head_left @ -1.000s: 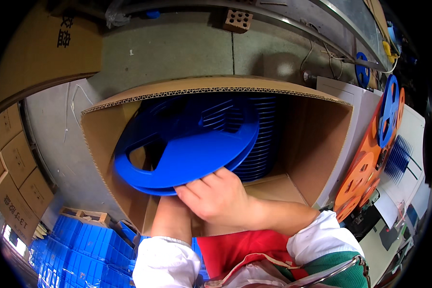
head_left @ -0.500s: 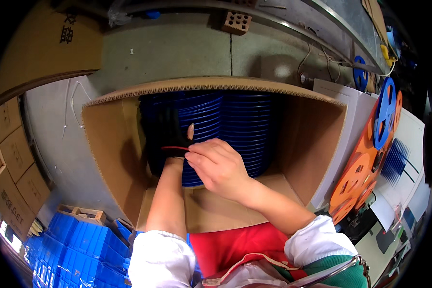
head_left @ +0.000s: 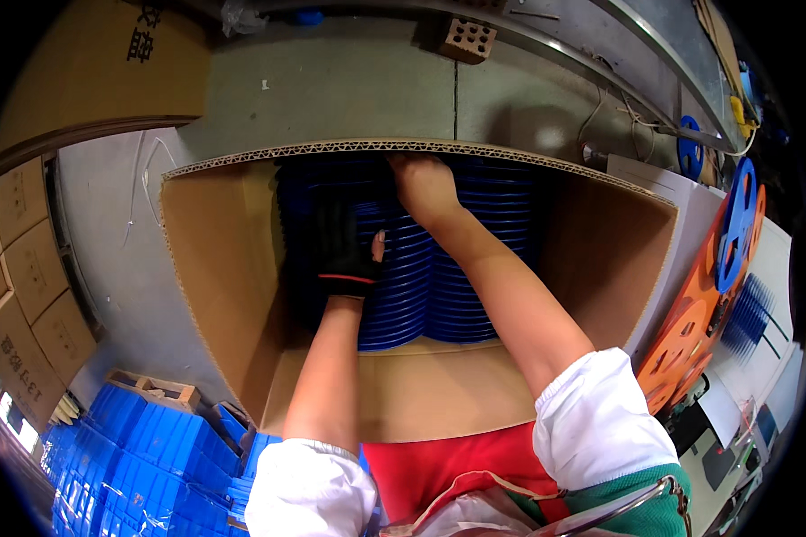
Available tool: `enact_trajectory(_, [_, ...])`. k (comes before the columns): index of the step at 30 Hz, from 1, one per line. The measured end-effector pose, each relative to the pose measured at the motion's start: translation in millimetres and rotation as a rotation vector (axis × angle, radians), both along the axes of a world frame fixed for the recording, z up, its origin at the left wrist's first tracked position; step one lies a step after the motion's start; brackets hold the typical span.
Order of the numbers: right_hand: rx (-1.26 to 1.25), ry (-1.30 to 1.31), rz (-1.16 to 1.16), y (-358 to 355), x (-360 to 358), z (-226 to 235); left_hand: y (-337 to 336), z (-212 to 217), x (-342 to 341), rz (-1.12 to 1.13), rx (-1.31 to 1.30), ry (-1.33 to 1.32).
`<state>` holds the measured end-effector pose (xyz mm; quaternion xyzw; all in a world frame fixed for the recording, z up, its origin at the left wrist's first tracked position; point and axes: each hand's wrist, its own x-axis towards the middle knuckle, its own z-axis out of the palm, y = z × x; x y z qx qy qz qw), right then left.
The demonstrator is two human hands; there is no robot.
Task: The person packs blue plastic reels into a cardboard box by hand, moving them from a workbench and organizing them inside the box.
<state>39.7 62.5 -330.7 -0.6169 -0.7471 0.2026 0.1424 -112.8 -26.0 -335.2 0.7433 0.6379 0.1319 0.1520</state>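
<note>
An open cardboard box [head_left: 600, 251] stands in front of me. Two side-by-side rows of blue plastic discs [head_left: 479, 268], packed closely together, fill its middle. My left hand [head_left: 347, 252], in a black glove with a red-edged cuff and a bare thumb tip, rests against the left row. Its fingers stretch toward the far side, dim in the shadow. Bare and reaching farther in, my right hand [head_left: 425, 190] is at the far edge of the discs, just inside the far box wall. Its fingertips are hidden from view there.
Orange reel discs [head_left: 681, 349] and a blue one [head_left: 736, 224] stand at the right. Blue plastic-wrapped crates [head_left: 143, 456] are stacked at lower left, below piled cartons [head_left: 36, 277]. A large carton [head_left: 98, 80] occupies the upper left. Beyond the box lies a brick [head_left: 468, 40].
My right hand has left the left glove's cuff, which it was pinching, and moved to the far edge of the discs. The left hand stays on the left row.
</note>
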Motion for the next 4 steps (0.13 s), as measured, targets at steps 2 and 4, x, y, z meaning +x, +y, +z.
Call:
enact_trajectory(2, [-0.036, -0.073, 0.005, 4, -7, -7, 1, 0, 1, 0.016, 0.003, -0.001])
enact_trajectory(4, [-0.110, -0.055, 0.049, 2, -11, 3, 0, 3, 0, 0.024, 0.010, -0.027])
